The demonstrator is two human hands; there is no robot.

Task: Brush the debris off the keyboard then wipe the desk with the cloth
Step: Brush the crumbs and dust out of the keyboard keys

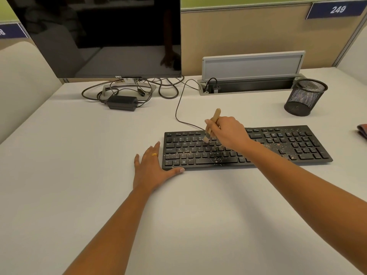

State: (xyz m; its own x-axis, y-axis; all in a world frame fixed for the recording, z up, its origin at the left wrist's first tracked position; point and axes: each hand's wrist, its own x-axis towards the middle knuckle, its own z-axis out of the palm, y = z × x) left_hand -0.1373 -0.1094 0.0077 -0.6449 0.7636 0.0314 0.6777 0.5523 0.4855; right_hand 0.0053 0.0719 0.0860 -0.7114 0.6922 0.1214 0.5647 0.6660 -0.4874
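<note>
A black keyboard point(278, 145) lies on the white desk point(79, 155), speckled with pale crumbs of debris point(217, 158) around the space bar and on the right half. My right hand point(228, 133) grips a small wooden-handled brush point(213, 121), its bristles touching the upper key rows left of centre. My left hand point(152, 167) rests flat on the desk against the keyboard's left end, thumb along its front edge. A folded cloth point(362, 131) shows at the right border, mostly cut off.
A dark monitor point(103, 36) stands at the back left with tangled cables and a power brick point(122, 103) under it. A black mesh pen cup point(304, 97) stands at the back right, beside an open cable tray point(248, 86). The keyboard's cable point(178, 104) runs back to the tray.
</note>
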